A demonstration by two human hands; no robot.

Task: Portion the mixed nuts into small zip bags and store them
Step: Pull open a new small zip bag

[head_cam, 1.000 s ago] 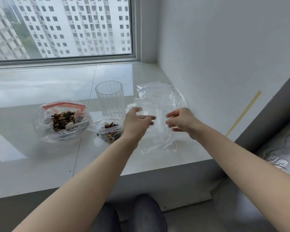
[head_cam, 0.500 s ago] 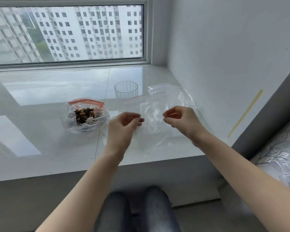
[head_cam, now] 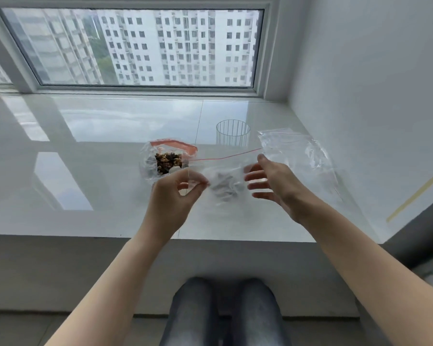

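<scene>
Both hands are holding a small zip bag up above the white windowsill. It is clear, empty and crinkled, with a thin red zip line along its top. The left hand is pinching its left edge between thumb and fingers; the right hand, fingers spread, is touching its right side. Behind is sitting a bigger bag of mixed nuts, red-topped.
</scene>
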